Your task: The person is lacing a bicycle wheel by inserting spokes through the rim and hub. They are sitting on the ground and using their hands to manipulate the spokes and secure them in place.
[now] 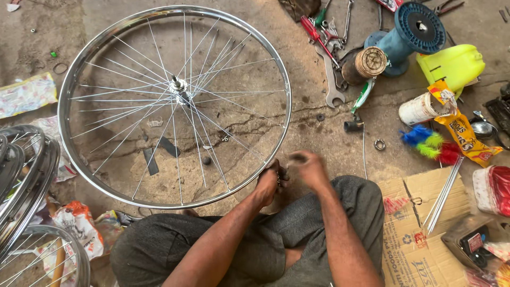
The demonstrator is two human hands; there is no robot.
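A person sits cross-legged on a stained concrete floor (329, 149), both hands meeting at the near edge of a bicycle wheel (175, 105). The left hand (269, 183) is closed around a small dark part at the rim's lower right, touching or just beside the rim (278, 139); what the part is cannot be told. The right hand (308, 166), blurred, hovers just beside the left with fingers curled, and whether it grips anything cannot be told.

The wheel lies flat on the floor directly ahead of the hands, its shiny rim reaching away and to the left, thin spokes running to a hub (179, 86) at the centre. Grey trousers (255, 244) cover the folded knees below the hands.

To the right, on a flattened cardboard box (409, 255), lies a bundle of loose spokes (443, 194). Farther out sit a wrench (331, 79), a red-handled screwdriver (314, 31), a blue spool (411, 34), a yellow plastic can (451, 65) and a bright feather duster (430, 144). More wheel rims (26, 170) are stacked at the left edge.
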